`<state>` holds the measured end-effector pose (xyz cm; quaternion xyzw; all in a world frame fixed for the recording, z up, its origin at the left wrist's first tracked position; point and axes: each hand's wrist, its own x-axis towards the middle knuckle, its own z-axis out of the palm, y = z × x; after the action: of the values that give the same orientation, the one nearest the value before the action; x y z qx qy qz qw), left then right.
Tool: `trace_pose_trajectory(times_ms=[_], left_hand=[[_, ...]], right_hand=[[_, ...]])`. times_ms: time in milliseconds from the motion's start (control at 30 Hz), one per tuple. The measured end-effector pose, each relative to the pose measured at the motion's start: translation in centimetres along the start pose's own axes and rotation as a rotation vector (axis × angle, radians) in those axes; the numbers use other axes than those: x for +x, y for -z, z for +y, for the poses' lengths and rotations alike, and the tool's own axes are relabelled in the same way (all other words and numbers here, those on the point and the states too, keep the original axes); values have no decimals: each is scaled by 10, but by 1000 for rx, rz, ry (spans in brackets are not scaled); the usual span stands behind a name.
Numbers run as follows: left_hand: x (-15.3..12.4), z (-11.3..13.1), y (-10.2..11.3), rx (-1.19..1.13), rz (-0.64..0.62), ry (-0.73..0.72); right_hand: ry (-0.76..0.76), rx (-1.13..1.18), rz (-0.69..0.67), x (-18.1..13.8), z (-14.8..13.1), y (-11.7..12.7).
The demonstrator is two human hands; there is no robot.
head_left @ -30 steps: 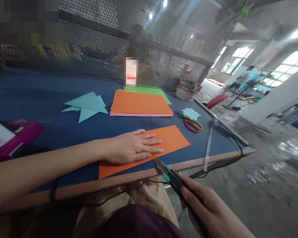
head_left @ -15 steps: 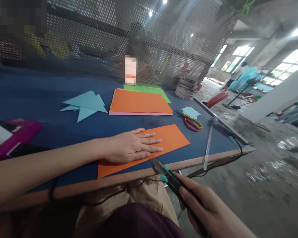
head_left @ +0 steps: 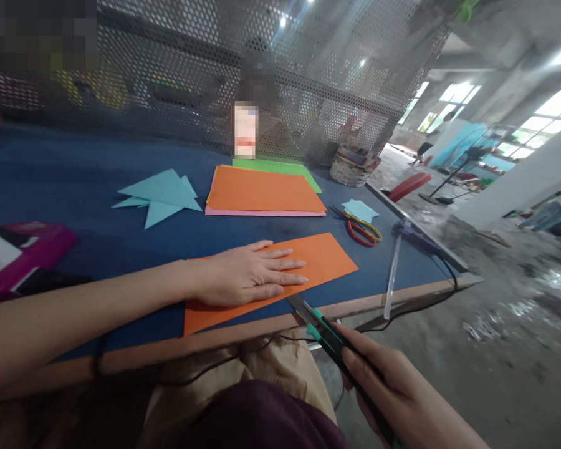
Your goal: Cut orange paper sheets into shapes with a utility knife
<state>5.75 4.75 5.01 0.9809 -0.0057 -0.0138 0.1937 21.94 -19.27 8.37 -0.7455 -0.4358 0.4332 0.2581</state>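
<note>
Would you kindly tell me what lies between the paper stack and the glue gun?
In the head view, scissors and light-blue paper lie between the paper stack and glue gun.

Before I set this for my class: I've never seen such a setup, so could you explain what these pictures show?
There is no machine here: the grips are a person's bare hands. Every picture comes from one camera worn on the head, looking forward and down. The left grip lies flat on an orange sheet. The right grip holds a cutter, its blade at the sheet's near edge; whether they touch, I can't tell. Also on the blue table are light-blue paper pieces, a stack of coloured paper, scissors and, towards the right, what looks like a glue gun.
</note>
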Motion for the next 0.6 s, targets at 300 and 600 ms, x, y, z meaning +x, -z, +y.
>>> trace_pose_trajectory(times_ms=[300, 600], left_hand=[[0, 2, 1, 3, -19, 18], [1, 2, 1, 10, -26, 23]], right_hand=[[66, -42, 58, -2, -5, 0], [80, -24, -87, 6, -1, 5]])
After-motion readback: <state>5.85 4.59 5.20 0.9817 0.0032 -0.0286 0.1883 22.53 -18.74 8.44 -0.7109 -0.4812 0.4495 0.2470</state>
